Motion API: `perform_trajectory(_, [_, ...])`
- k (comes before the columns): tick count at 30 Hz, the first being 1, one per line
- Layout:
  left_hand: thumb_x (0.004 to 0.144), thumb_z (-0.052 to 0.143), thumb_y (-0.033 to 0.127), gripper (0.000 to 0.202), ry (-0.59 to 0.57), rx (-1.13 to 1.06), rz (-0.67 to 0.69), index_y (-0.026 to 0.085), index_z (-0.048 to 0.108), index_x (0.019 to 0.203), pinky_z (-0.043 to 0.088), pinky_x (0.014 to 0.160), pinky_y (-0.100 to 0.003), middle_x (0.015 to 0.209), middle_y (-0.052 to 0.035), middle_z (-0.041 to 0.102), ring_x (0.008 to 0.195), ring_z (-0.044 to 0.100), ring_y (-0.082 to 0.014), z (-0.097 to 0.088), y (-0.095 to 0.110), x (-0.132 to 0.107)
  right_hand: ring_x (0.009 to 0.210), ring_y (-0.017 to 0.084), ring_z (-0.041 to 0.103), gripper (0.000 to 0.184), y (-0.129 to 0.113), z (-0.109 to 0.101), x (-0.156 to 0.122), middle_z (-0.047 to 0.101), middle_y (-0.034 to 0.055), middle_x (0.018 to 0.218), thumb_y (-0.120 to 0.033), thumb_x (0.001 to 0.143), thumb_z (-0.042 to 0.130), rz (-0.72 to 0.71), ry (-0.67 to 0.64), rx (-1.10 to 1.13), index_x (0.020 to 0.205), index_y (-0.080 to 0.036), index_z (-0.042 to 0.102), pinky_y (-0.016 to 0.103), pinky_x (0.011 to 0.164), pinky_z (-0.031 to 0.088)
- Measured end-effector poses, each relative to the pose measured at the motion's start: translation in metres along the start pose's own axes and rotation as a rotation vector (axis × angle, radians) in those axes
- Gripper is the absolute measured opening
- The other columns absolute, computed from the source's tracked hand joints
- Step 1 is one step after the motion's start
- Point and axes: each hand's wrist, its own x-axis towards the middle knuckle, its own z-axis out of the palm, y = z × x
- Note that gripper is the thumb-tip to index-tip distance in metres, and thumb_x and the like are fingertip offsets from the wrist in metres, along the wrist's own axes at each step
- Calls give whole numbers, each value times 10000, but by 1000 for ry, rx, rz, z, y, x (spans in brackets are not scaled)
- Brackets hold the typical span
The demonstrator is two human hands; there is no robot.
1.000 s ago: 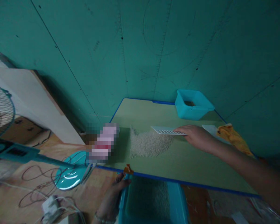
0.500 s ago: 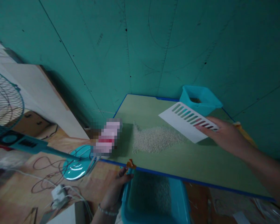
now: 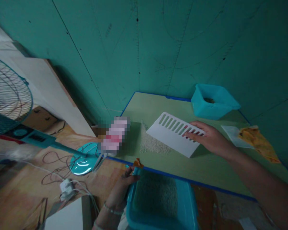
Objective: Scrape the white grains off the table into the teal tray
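My right hand (image 3: 210, 139) grips a flat white slotted card (image 3: 174, 133) by its right end and holds it tilted over a heap of white grains (image 3: 151, 144) on the green table (image 3: 199, 167). My left hand (image 3: 121, 190) is closed on the left rim of a teal tub (image 3: 189, 204) held below the table's blue front edge. White grains lie inside the tub.
A smaller teal tub (image 3: 214, 102) stands at the table's back right. A white sheet and a yellow cloth (image 3: 258, 142) lie at the right. A blurred pink item (image 3: 115, 134) sits at the left edge. A standing fan (image 3: 8, 105) and loose cables (image 3: 67, 188) occupy the floor on the left.
My right hand lifted the white card off the table, tilted it, and has brought it left and down over the grain heap. The left hand stays on the tub.
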Motion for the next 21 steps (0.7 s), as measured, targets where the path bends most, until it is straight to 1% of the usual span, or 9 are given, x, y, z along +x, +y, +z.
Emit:
perform_trajectory(5, [544,732,167,212,-27,-9,-34,195,620,721,475,797,-387,688,-9,713,757,677,-254,4,7,-10,576,169,641,234,5,9,6,707,3,695,-332,638,645,33,-71,50,840,-218,620,268,498,487])
perform_trajectory(8, [550,736,169,220,-40,-17,-53,199,612,729,482,782,-376,687,-3,708,746,675,-244,5,9,-14,576,168,636,237,6,11,7,699,-3,674,-330,615,652,61,-94,73,817,-213,617,269,507,485])
perform_trajectory(11, [545,739,163,233,-37,2,-43,199,617,741,491,744,-338,702,4,703,734,672,-222,3,7,-15,569,158,627,264,9,12,7,692,-11,664,-324,598,663,71,-107,115,831,-212,611,259,508,479])
perform_trajectory(15, [507,751,122,275,-69,49,-21,192,618,736,493,667,-288,729,-2,705,693,655,-190,0,5,-17,585,155,633,337,21,11,7,703,-9,690,-314,592,683,92,-91,225,905,-217,605,256,514,480])
perform_trajectory(18, [503,744,98,353,-90,129,-30,204,607,811,484,676,-288,769,-6,698,733,645,-195,-2,5,-20,612,164,647,338,31,11,6,715,-5,717,-309,608,690,112,-64,289,925,-226,607,267,535,492])
perform_trajectory(21, [479,733,68,446,-149,211,-51,221,570,865,468,632,-275,732,7,680,675,630,-181,-6,5,-23,610,166,651,331,36,10,4,717,-10,714,-312,619,694,132,-40,314,931,-236,613,270,535,494])
